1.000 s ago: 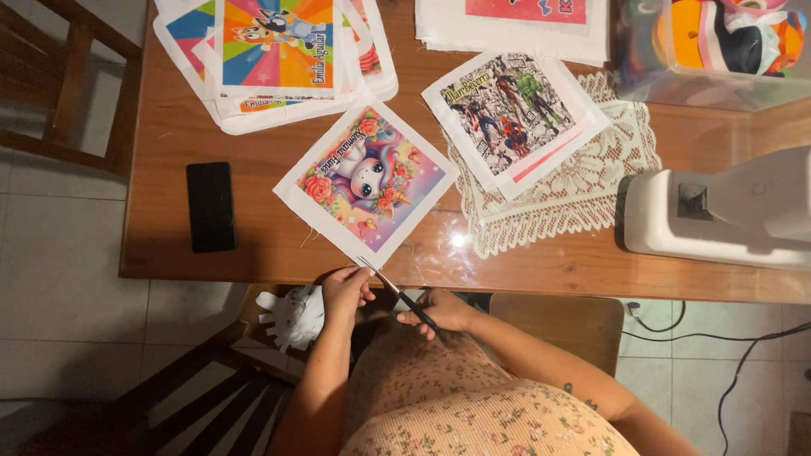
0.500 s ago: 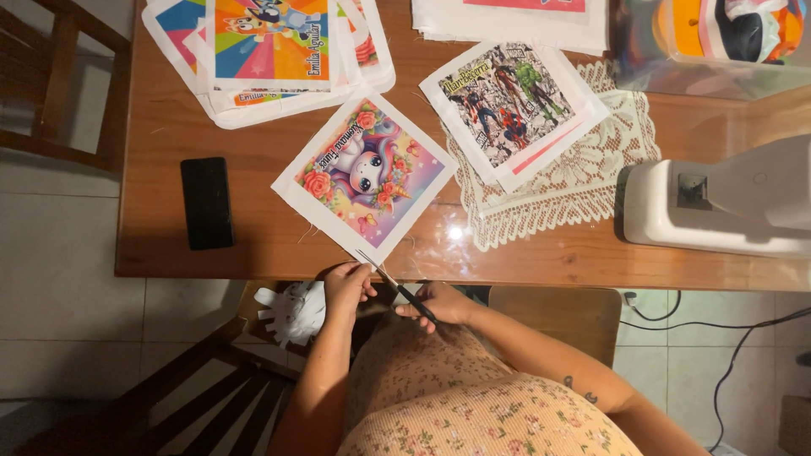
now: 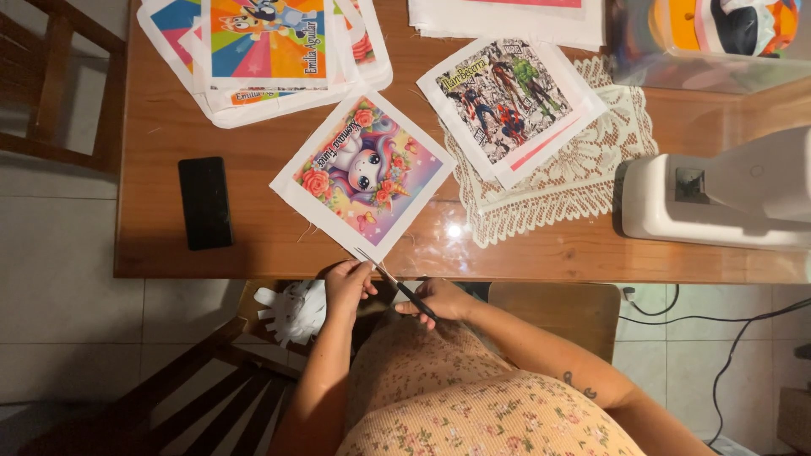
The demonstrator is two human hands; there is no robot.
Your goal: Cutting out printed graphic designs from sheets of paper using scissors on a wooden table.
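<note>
A square white fabric print with a pink-and-purple unicorn and roses [image 3: 363, 173] lies tilted on the wooden table [image 3: 253, 245], its near corner hanging over the front edge. My left hand [image 3: 346, 287] pinches that near corner. My right hand [image 3: 441, 300] grips dark scissors [image 3: 390, 279], whose blades point up and left toward the same corner. Both hands sit just below the table edge, over my floral dress.
A black phone [image 3: 205, 203] lies at the left. A stack of colourful prints [image 3: 262, 51] lies at the back left. A superhero print [image 3: 511, 105] rests on a lace doily [image 3: 583, 169]. A white sewing machine [image 3: 718, 198] stands right. Wooden chairs [image 3: 211, 380] and white scraps [image 3: 291, 311] are below.
The view has shifted slightly, so the table sits lower in frame. Both hands stay at the unicorn print's near corner with the scissors; little else differs.
</note>
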